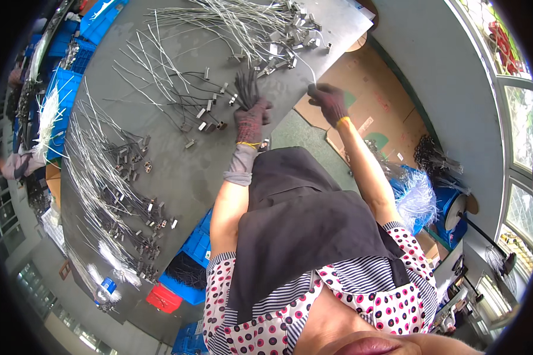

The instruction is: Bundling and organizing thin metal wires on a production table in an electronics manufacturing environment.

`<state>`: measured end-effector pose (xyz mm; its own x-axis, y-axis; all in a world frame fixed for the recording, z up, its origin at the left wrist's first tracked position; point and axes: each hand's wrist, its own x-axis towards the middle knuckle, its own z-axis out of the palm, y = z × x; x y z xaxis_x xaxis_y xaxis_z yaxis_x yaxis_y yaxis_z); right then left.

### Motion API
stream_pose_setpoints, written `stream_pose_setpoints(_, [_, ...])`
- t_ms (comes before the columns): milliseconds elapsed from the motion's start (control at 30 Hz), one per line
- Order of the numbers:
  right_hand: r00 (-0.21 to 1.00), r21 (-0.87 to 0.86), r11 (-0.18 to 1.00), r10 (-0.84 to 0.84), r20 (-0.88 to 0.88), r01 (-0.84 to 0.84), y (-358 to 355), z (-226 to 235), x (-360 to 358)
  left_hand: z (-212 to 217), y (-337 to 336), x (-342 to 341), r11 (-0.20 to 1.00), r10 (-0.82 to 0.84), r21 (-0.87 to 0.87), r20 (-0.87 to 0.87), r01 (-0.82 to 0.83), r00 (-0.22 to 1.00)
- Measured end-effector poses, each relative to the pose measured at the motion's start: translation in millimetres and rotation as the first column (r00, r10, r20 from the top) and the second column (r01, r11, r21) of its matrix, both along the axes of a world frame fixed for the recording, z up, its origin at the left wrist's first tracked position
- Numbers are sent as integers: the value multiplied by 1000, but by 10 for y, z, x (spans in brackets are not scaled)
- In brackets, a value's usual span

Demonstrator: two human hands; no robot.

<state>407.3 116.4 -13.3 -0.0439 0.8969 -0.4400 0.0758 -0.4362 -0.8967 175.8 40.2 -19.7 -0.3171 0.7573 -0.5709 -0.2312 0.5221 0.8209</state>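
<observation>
My left hand [253, 121], in a dark glove with a grey cuff, is closed around a bunch of short black cables [247, 89] that fan upward over the table. To the right, past the table's edge, my gloved right hand [328, 102] pinches the end of a pale cable [307, 66]. This cable curves back to a heap of pale cables with metal connectors [278, 50] at the far side. Nearest my left hand, loose black-ended cables with connectors [204, 109] lie spread on the grey metal table [177, 127].
Another long pile of cables [100, 171] covers the table's left side. Blue crates [192, 266] and a red bin [163, 297] stand below the near edge. Flattened cardboard [367, 100] lies right of the table. At far left shows another person's gloved hand [19, 165].
</observation>
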Motion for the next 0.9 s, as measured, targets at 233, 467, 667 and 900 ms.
stream_pose_setpoints(233, [997, -19, 1000, -10, 73, 12, -1390, 413, 896, -385, 201, 758, 999, -33, 25, 567, 23, 823])
stream_pose_setpoints(467, [923, -102, 957, 290, 252, -273, -2961, 121, 1766, -614, 372, 982, 997, 23, 26, 768, -67, 640])
stream_pose_setpoints(667, [889, -199, 968, 221, 402, -150, -3482, -500, 2174, -208, 359, 758, 953, 69, 159, 714, -258, 697])
stream_pose_setpoints(900, [875, -232, 971, 162, 455, -58, -3463, -615, 2314, 395, 378, 253, 854, 130, 323, 625, -407, 770])
